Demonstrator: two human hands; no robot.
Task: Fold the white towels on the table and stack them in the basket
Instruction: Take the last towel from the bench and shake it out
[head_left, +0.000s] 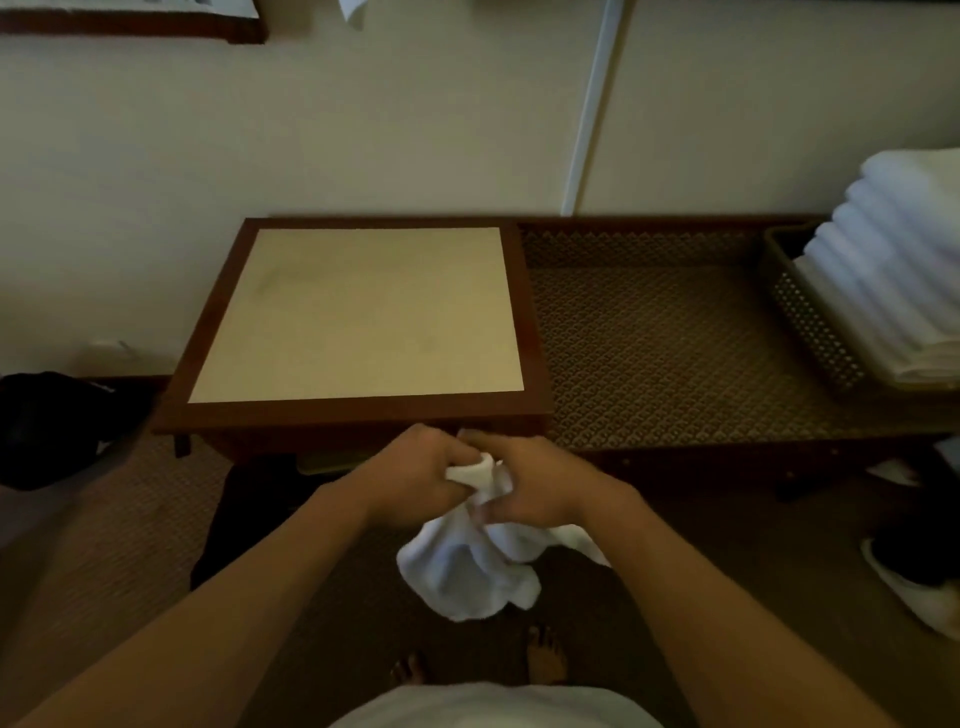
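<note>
A crumpled white towel hangs in front of me, below the table's front edge. My left hand and my right hand are close together and both grip its bunched top, fingers curled into the cloth. The square table with a beige top and dark wood frame stands just beyond my hands with nothing on it. At the right edge a brown perforated basket holds a tall stack of folded white towels.
The basket stands on a long low bench with a patterned woven seat, to the right of the table. A black bag lies on the floor at left. White slippers sit at lower right. My bare feet show below.
</note>
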